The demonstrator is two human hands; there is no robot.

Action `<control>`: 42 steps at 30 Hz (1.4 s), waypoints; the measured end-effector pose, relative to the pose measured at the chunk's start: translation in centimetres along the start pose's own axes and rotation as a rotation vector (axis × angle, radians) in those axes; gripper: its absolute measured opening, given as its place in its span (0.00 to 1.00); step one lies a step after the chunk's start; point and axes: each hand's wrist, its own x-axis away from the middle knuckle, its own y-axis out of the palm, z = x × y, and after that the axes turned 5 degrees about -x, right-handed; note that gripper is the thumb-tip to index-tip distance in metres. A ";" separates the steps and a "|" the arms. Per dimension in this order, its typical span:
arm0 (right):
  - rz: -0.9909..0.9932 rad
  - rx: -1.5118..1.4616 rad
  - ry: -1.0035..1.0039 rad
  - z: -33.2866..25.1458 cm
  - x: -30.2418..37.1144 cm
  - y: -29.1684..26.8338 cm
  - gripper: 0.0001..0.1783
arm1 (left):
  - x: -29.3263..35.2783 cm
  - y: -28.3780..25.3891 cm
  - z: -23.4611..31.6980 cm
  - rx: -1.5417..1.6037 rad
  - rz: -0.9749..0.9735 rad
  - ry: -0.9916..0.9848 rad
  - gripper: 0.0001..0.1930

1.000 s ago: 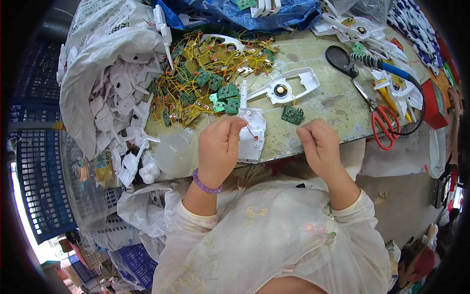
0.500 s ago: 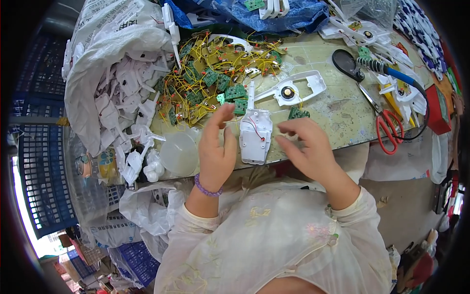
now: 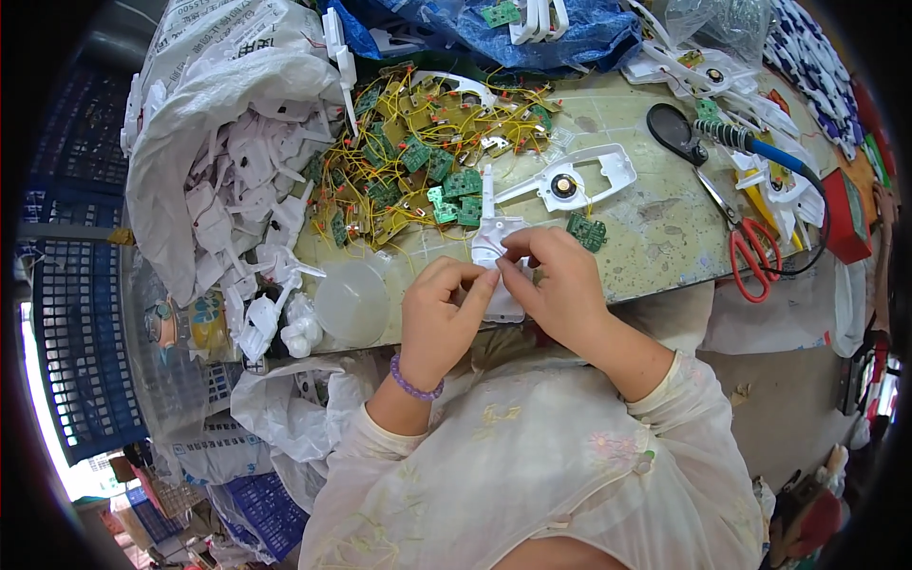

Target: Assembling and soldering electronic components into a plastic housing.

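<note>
A white plastic housing half (image 3: 501,228) with a long narrow stem lies near the table's front edge. Over its middle my two hands come together with their fingertips almost touching. My left hand (image 3: 439,306), with a purple bead bracelet (image 3: 414,380) at the wrist, is closed in a pinch. My right hand (image 3: 562,293) pinches thumb against fingers just beside it. Whatever lies between the fingertips is too small to name, and they hide the housing's middle. Behind the housing rests a white frame-shaped shell (image 3: 608,169) holding a round black speaker (image 3: 563,186). A green circuit board (image 3: 586,232) sits right of my hands.
Wired circuit boards (image 3: 408,157) are heaped at the back. A white sack (image 3: 161,190) of plastic shells stands left, near a round translucent lid (image 3: 351,302). Red-handled scissors (image 3: 753,256), a blue-handled tool (image 3: 774,150) with a cord and a red box (image 3: 845,217) lie right.
Both hands have moved inward from either side of the housing and met over it. Their fingers, apart before, are now pinched.
</note>
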 end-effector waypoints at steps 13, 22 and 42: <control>-0.057 -0.187 0.021 -0.2 2.3 -1.0 0.15 | -0.4 1.5 -0.4 0.512 -0.031 -0.200 0.05; 0.066 -0.153 0.175 1.2 1.0 -4.6 0.12 | 0.8 -0.4 0.5 0.630 0.152 0.059 0.06; -0.171 0.601 -0.267 3.0 -1.9 -8.0 0.14 | -1.4 5.4 3.0 0.001 0.141 0.272 0.05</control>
